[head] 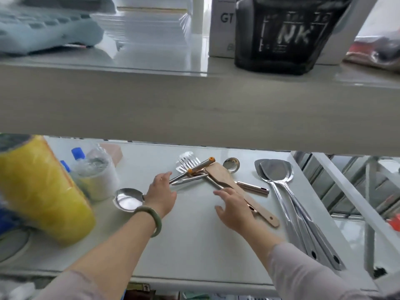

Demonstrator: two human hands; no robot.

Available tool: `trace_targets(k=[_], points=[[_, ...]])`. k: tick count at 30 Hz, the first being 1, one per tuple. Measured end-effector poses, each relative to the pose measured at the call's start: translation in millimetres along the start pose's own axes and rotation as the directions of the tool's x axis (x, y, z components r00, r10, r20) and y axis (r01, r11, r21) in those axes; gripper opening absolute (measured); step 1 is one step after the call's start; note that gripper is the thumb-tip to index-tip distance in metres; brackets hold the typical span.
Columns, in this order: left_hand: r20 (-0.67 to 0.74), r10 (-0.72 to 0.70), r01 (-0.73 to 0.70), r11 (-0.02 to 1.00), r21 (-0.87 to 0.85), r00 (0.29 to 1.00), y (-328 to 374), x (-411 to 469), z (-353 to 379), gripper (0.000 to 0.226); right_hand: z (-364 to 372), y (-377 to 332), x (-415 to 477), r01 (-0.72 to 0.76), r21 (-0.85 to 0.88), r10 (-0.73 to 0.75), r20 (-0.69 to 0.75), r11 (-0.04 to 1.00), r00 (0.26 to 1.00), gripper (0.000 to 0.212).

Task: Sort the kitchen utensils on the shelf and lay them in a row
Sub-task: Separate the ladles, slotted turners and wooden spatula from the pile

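Two hands are over the white shelf (190, 245) in the lower middle of the frame. The left hand (161, 197), with a green bangle (149, 219) on the wrist, has its fingers at the near ends of thin metal handles in the pile (201, 176); I cannot tell if it grips them or only touches them. The right hand (233, 210) is loose with fingers spread, holding nothing, and it lies over the handle of the wooden spatula (225, 180). The pile is just above the hands, in the centre of the frame: a slotted turner (186, 163), two rods with orange tips (200, 166), the wooden spatula, a spoon (231, 164) and a short metal tool (253, 187) cross each other. Just left of the left wrist lies a ladle (127, 200), its bowl facing up. At the right of the frame three steel spatulas (279, 172) lie close side by side, with their handles toward the lower right. At the left stands a yellow bottle (41, 191), and beside it bottles with blue caps (77, 153) and a wrapped white roll (97, 176). In the upper part of the frame, on the higher shelf (194, 100), there is a black bag (287, 33) and a blue object (43, 24), blurred.
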State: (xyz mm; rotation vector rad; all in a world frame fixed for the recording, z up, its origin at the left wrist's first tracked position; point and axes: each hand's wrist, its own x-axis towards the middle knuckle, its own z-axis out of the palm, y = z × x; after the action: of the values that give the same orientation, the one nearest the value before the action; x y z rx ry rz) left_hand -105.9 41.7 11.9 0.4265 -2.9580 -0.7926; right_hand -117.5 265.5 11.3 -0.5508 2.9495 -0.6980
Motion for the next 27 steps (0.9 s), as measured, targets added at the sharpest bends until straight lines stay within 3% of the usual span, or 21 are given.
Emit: trace_targets(k=[6, 9, 12, 15, 19, 22, 27], points=[[0.201, 0.012, -0.054, 0.977, 0.205, 0.980, 4, 26, 9, 0.057, 19, -12, -16, -0.013, 0.024, 0.011, 0.100, 1.000, 0.995, 0.047], [0.183, 0.031, -0.079, 0.961, 0.264, 0.983, 5, 29, 12, 0.045, 18, -9, -24, -0.073, 0.052, 0.073, 0.008, 0.996, 0.997, 0.047], [0.150, 0.039, -0.078, 0.962, 0.260, 0.988, 4, 27, 16, 0.031, 12, 4, -28, -0.230, 0.007, 0.227, -0.191, 0.973, 0.955, 0.052], [0.164, 0.065, -0.111, 0.950, 0.290, 0.984, 8, 22, 19, 0.032, 2, 19, -27, -0.439, -0.030, 0.427, -0.185, 0.898, 0.885, 0.060], [0.197, 0.068, -0.104, 0.979, 0.175, 0.978, 11, 13, 24, 0.035, -6, 29, -24, -0.538, -0.081, 0.531, -0.092, 0.839, 0.842, 0.050], [0.142, 0.016, -0.024, 0.998, 0.053, 0.990, 11, 7, 19, 0.039, -4, 24, -21, -0.523, -0.074, 0.516, -0.096, 0.849, 0.851, 0.039], [0.011, -0.079, 0.079, 0.997, 0.012, 0.997, -7, 7, -2, 0.039, 3, 7, -19, -0.448, -0.063, 0.439, -0.124, 0.892, 0.890, 0.033]])
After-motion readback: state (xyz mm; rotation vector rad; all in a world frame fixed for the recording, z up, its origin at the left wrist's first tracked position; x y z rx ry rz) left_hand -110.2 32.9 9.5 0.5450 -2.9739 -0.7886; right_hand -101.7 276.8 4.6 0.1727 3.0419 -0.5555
